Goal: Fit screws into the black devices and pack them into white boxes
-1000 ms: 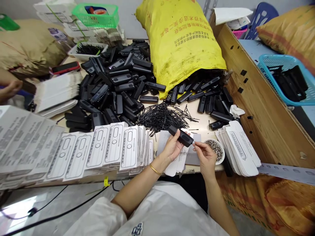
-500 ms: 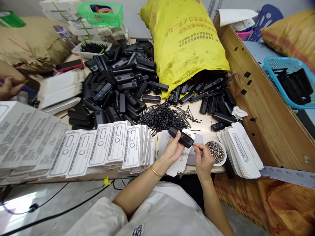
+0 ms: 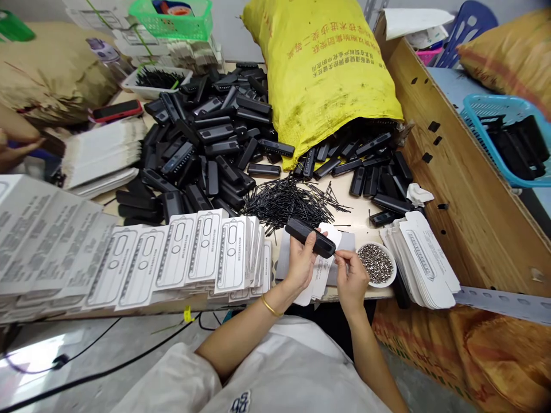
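The left hand point(image 3: 301, 261) has its grip clenched around a black plastic case point(image 3: 310, 237), while the right hand point(image 3: 350, 278) pinches a thin black pin point(image 3: 338, 254) against the case's end.

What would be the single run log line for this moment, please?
left hand: holds black case | right hand: fingertips pinched at case end | bowl of small metal parts: beside right hand | black pins: behind
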Available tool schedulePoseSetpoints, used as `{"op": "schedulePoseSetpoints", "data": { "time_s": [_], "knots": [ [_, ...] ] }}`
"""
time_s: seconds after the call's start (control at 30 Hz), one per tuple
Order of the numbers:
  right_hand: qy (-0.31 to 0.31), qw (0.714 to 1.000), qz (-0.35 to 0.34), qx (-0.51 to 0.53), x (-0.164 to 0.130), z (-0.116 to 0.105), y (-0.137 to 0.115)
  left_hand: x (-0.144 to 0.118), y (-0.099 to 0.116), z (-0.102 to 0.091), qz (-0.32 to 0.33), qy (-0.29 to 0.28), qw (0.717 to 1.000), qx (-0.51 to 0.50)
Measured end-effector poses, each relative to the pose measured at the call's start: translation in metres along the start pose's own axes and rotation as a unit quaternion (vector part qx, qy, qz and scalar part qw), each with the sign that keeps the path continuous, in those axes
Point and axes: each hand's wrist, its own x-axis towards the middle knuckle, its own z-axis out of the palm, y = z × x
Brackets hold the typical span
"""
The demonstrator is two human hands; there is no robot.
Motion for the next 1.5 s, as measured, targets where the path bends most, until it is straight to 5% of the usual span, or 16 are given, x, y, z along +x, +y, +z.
{"op": "schedulePoseSetpoints", "data": {
  "time_s": [0.13,0.23,0.53,0.93,1.13,1.37,1.5],
  "knots": [
    [-0.007,0.981,0.118,0.154,-0.002,0.002,-0.006,0.000,0.004,0.002,-0.034,0.013,0.999,-0.020],
    [0.006,0.970,0.138,0.200,-0.003,0.005,-0.007,0.000,0.007,0.004,-0.068,0.022,0.997,-0.035],
    [0.013,0.998,-0.053,0.002,0.004,-0.002,-0.005,0.001,0.008,-0.002,-0.083,0.026,0.995,-0.041],
    [0.059,0.995,-0.054,0.053,-0.004,0.005,-0.015,-0.004,0.006,-0.001,-0.130,0.043,0.989,-0.062],
    [-0.063,0.997,-0.027,-0.044,-0.029,0.010,0.013,0.000,0.022,-0.001,-0.024,-0.027,0.998,-0.043],
    [-0.129,0.987,-0.033,-0.095,-0.049,0.071,0.013,-0.004,0.036,0.028,0.012,-0.029,0.999,-0.028],
    [-0.147,0.987,-0.031,-0.056,-0.044,0.055,0.000,-0.013,0.037,0.040,0.026,-0.053,0.998,-0.016]
  ]
}}
